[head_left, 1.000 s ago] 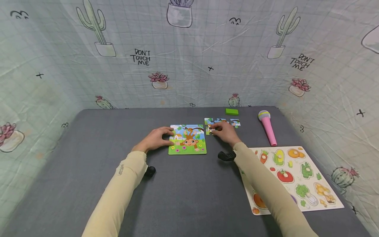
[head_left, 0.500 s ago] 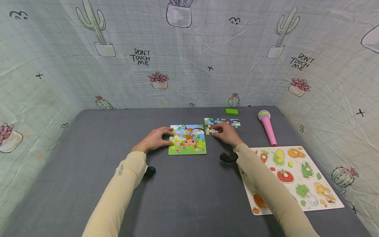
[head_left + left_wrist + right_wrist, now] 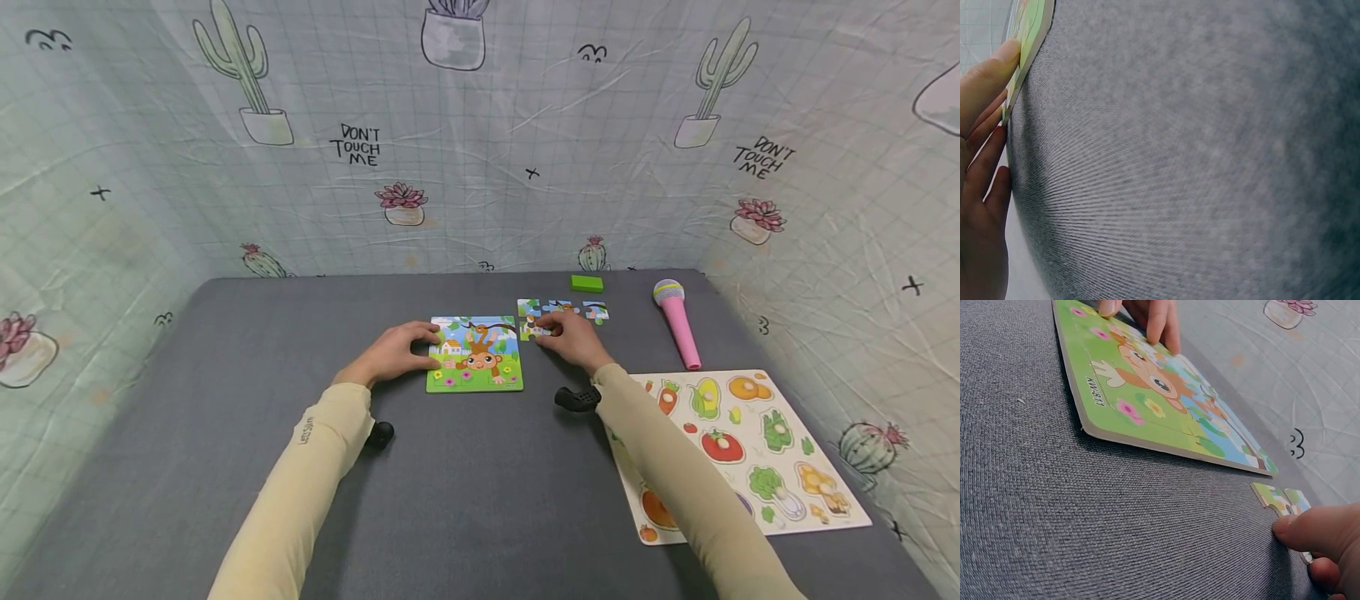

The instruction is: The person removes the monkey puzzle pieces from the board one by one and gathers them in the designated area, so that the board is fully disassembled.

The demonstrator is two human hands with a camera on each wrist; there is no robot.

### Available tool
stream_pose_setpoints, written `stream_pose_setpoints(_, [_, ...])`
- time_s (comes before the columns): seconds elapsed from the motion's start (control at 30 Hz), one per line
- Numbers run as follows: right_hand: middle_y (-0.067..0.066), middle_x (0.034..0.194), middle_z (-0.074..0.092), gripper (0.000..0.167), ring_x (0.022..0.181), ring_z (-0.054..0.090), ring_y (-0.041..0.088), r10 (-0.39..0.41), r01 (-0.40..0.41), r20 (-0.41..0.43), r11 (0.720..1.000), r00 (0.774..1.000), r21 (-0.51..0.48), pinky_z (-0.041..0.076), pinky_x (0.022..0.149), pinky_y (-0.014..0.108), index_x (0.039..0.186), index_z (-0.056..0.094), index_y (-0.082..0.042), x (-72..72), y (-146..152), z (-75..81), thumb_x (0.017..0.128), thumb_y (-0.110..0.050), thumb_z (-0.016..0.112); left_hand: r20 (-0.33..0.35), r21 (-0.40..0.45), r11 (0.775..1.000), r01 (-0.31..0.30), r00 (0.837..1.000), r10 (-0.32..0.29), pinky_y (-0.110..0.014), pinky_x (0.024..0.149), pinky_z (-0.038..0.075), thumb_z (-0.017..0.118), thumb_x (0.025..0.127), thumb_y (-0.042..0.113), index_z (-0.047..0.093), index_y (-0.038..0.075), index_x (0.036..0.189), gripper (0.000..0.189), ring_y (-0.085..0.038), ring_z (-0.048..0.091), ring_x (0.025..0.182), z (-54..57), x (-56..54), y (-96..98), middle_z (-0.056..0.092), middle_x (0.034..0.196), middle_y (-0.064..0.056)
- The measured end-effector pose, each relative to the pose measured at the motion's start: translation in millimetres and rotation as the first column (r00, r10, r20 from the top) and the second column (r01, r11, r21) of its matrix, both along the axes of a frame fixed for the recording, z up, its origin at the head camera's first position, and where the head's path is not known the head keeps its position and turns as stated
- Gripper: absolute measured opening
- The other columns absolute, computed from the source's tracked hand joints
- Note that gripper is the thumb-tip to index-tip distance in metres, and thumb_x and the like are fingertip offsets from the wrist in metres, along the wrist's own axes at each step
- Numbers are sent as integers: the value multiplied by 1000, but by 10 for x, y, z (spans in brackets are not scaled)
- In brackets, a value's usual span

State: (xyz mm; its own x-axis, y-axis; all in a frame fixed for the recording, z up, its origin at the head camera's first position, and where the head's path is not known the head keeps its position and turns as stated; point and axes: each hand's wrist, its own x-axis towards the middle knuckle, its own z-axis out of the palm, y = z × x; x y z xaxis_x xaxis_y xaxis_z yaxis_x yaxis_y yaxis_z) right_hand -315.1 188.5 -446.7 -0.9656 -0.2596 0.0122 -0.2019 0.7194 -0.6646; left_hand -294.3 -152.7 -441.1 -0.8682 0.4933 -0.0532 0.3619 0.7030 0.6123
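Note:
A square monkey jigsaw board (image 3: 480, 375) lies flat on the grey table in the head view. My left hand (image 3: 392, 354) rests on its left side, with the thumb at the lower part and fingertips higher up. The left wrist view has the thumb (image 3: 988, 84) against the board's printed face. Just right of the board, my right hand (image 3: 577, 337) pinches a jigsaw piece (image 3: 527, 331) low at the table, thumb on one edge. Fingers hide part of that piece. Several loose jigsaw pieces (image 3: 528, 307) lie behind and beside this hand.
A green block (image 3: 587, 283) sits near the table's back edge. To its right lies a pink toy microphone (image 3: 681, 333). A vegetable peg puzzle board (image 3: 750, 475) is partly under the right forearm. A patterned cloth (image 3: 465, 217) hangs behind the table.
My right fingers have shifted slightly on the piece, first right, then a little back left, staying beside the board. The left hand and the board have not visibly moved.

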Motion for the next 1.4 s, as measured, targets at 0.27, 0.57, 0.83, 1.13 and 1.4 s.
stream_pose_setpoints(0.27, [14, 117, 63, 33, 101, 58, 29, -1, 1, -11, 1000, 1000, 1, 50, 86, 44, 123, 67, -5, -12, -5, -14, 92, -15, 70, 5, 1, 1000, 0, 1000, 0, -50, 116, 28, 75, 88, 29, 64, 5, 127, 47, -31, 33, 141, 14, 2, 0, 44, 149, -9])
stream_pose_setpoints(0.57, [15, 118, 62, 35, 102, 58, 30, -5, 5, 10, 1000, 1000, -13, 50, 86, 45, 124, 66, -4, 6, -15, 32, 92, -17, 70, 7, -5, 1000, 1, 1000, -1, -49, 116, 28, 75, 88, 30, 64, 6, 128, 48, -31, 33, 141, 18, -4, -5, 44, 149, -9])
stream_pose_setpoints(0.83, [15, 122, 63, 38, 109, 59, 30, -23, 32, 69, 992, 997, -124, 53, 85, 43, 128, 62, -3, 41, -201, 140, 96, -23, 63, 10, -14, 1000, 0, 1000, 0, -50, 116, 28, 74, 88, 30, 63, 6, 128, 48, -31, 33, 141, 30, -7, -2, 44, 149, -9])
stream_pose_setpoints(1.13, [10, 129, 59, 40, 119, 54, 28, 60, -17, 177, 972, 982, -234, 50, 95, 42, 134, 58, -6, 162, -566, 206, 99, -25, 60, 12, -7, 1000, -10, 1000, 10, -50, 116, 28, 75, 88, 30, 64, 6, 127, 47, -31, 33, 141, 3, -28, 4, 44, 149, -9])
stream_pose_setpoints(1.4, [11, 129, 60, 39, 116, 57, 30, 118, -74, 163, 965, 980, -252, 52, 92, 39, 133, 59, -5, 222, -704, 153, 99, -23, 61, 10, 1, 1000, -11, 1000, 11, -50, 116, 28, 75, 87, 30, 64, 5, 126, 47, -31, 34, 141, 14, -17, -7, 44, 149, -9])
